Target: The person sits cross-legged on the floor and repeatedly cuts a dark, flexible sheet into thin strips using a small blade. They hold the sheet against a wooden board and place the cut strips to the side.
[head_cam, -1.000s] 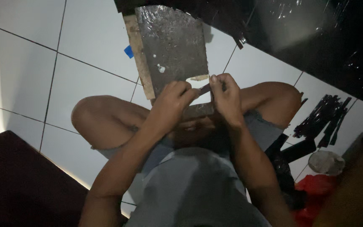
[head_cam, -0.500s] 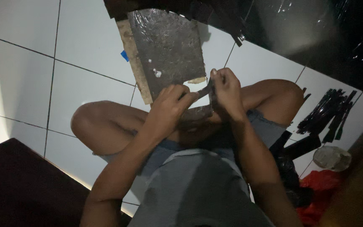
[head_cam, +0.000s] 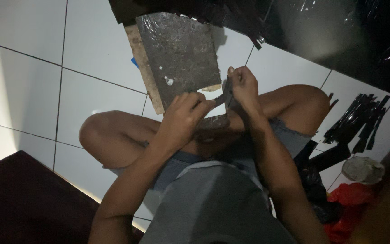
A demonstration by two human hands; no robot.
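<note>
Left hand (head_cam: 183,118) and right hand (head_cam: 242,88) raised together, both pinching one dark strip (head_cam: 223,96) — over board (head_cam: 179,54)

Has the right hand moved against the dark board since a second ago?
Cannot tell. The right hand sits at the dark board's lower right corner, as it did a second ago; the whole view drifts with the head camera.

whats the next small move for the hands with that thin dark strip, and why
Probably draw the thin dark strip a little further through the pinch, over the dark flat board. The left hand and right hand both grip it just above the board's near edge, between the folded knees, so only a short length is worked.
</note>
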